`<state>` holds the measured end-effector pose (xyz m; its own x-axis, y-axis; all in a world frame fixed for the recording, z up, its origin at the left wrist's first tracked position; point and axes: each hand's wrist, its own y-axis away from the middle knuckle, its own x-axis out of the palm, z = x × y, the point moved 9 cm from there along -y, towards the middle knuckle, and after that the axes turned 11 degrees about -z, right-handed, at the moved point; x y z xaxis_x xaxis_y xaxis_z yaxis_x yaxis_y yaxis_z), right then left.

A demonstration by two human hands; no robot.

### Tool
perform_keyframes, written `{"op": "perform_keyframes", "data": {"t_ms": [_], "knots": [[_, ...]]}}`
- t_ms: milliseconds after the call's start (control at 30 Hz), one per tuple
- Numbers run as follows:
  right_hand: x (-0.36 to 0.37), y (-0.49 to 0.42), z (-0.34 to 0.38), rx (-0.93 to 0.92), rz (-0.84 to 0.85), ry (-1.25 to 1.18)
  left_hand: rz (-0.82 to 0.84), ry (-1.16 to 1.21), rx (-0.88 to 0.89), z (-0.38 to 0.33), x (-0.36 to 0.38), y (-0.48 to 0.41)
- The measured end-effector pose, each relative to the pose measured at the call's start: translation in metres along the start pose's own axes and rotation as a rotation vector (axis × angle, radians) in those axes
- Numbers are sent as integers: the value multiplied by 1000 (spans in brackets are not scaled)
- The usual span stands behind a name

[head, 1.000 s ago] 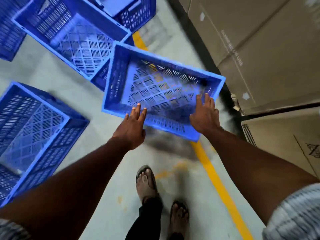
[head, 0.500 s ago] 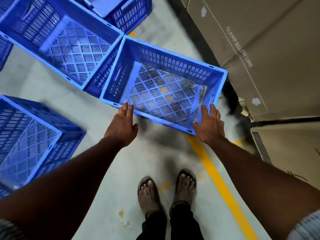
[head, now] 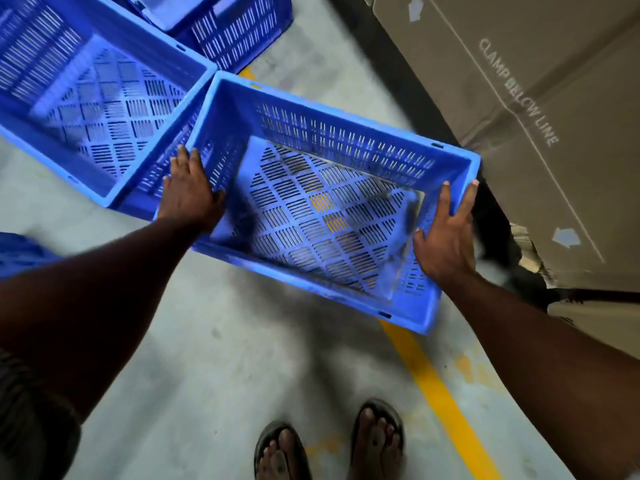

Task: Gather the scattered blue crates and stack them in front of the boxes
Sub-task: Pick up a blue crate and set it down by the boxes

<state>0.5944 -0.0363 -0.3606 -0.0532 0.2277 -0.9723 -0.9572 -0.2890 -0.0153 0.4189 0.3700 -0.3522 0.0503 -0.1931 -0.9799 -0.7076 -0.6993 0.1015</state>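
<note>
Blue crate (head: 332, 206) in the middle, over the yellow line (head: 440, 393), just left of the boxes (head: 540, 109). Left hand (head: 188, 194) gripping its left rim, right hand (head: 445, 237) its right rim. Second crate (head: 86, 98) touching at far left.

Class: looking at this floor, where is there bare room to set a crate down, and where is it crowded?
Bare floor lies between the held crate, the yellow line and the feet. Crowded: upper left, where crates touch, and the dark gap beside the cardboard boxes.
</note>
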Motion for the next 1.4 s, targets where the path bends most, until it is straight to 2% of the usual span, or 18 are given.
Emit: {"op": "perform_keyframes", "data": {"t_ms": [200, 333, 533, 633, 767, 900, 1100, 1267, 1400], "knots": [[1, 1, -1, -5, -67, -6, -36, 3, -62, 19, 5, -16], [-1, 9, -10, 40, 15, -56, 10, -5, -174, 27, 4, 15], [-11, 55, -36, 89, 128, -49, 104, 96, -179, 47, 12, 92], [-18, 80, -48, 159, 149, -93, 157, 126, -219, 61, 16, 128], [-17, 99, -71, 388, 121, -274, 164, 151, -264, 73, 16, 146], [-12, 101, -85, 488, 48, -234, 135, 198, -310, 61, 14, 137], [-4, 105, -91, 672, 148, -364, 181, 204, -382, 64, 16, 137], [-31, 111, -84, 693, 143, -322, 206, 234, -420, 72, 1, 158], [-60, 117, -65, 671, 162, -359, 178, 363, -571, 91, -33, 185]]}}
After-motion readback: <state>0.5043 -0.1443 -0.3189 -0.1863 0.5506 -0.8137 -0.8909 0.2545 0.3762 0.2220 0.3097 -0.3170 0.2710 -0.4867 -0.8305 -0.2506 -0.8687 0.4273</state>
